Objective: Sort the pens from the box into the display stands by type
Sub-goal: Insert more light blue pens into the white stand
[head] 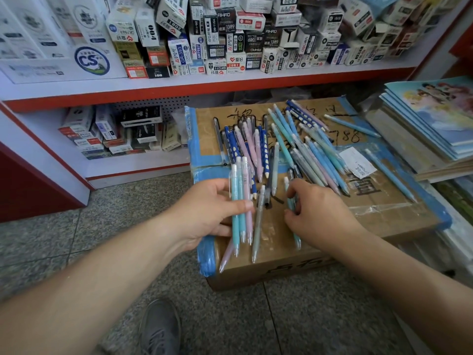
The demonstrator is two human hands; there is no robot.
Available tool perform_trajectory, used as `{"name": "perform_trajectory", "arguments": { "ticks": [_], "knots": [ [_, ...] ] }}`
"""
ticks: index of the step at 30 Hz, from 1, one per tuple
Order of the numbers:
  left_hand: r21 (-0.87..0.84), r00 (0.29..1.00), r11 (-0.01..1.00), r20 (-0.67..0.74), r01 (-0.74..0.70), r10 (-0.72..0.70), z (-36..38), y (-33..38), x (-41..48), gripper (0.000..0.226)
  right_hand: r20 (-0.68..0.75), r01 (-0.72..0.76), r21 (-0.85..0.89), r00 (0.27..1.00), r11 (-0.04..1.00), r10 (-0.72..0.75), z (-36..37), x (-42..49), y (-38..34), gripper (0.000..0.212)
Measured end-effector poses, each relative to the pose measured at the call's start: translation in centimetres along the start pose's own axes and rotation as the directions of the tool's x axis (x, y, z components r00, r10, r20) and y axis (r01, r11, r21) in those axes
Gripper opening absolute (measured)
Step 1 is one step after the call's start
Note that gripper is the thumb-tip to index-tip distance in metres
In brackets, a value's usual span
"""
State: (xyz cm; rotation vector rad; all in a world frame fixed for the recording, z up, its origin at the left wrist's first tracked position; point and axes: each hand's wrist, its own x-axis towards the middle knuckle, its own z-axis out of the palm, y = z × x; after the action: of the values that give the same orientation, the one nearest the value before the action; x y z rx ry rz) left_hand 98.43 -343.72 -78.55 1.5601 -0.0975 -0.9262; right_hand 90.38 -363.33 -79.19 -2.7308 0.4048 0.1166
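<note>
Strewn over a taped cardboard box [384,201]: slim, smooth pastel plastic pens [317,155]. In the left hand [204,208], a bundle [240,201] clamped under the thumb; in the right hand [320,213], knuckles up, a teal pen [297,239] pinched by curled fingers.

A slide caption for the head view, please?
Left hand holds pastel pens; right hand grips a teal pen on the box.

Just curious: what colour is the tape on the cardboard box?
The tape is blue; head view.

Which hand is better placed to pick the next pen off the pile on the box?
Right. The right hand sits beside the pile, pinching just one teal pen; the left hand is full, gripping a bundle of pens.
</note>
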Motion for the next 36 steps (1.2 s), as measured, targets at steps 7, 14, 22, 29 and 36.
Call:
{"name": "perform_trajectory", "arguments": {
  "ticks": [7, 14, 22, 29, 36],
  "knots": [
    [-0.014, 1.0, 1.0, 0.0, 0.01, -0.01, 0.2, -0.1, 0.2, 0.03, 0.016, -0.058, 0.001, 0.998, 0.998, 0.058, 0.1, -0.2, -0.6, 0.029],
    [0.031, 0.999, 0.999, 0.02, -0.028, 0.027, 0.6, -0.3, 0.2, 0.028, 0.014, -0.101, 0.54, 0.994, 0.836, 0.111, -1.0, -0.5, -1.4, 0.017],
    [-0.036, 0.997, 0.998, 0.059, -0.053, 0.055, 0.7, -0.1, -0.2, 0.029, 0.119, -0.144, 0.859, 0.989, 0.492, 0.083, -0.3, -1.1, -3.3, 0.012],
    [-0.076, 0.995, 0.996, 0.083, -0.041, 0.048, 0.3, -0.2, -0.6, 0.028, 0.12, -0.163, 0.861, 0.986, 0.482, 0.119, 0.7, -0.7, -3.4, 0.006],
    [-0.127, 0.997, 0.991, 0.062, -0.037, 0.045, 0.3, -0.4, -0.5, 0.025, 0.065, -0.094, 0.816, 0.995, 0.57, 0.071, 1.1, -0.7, -3.8, 0.004]
  ]
}}
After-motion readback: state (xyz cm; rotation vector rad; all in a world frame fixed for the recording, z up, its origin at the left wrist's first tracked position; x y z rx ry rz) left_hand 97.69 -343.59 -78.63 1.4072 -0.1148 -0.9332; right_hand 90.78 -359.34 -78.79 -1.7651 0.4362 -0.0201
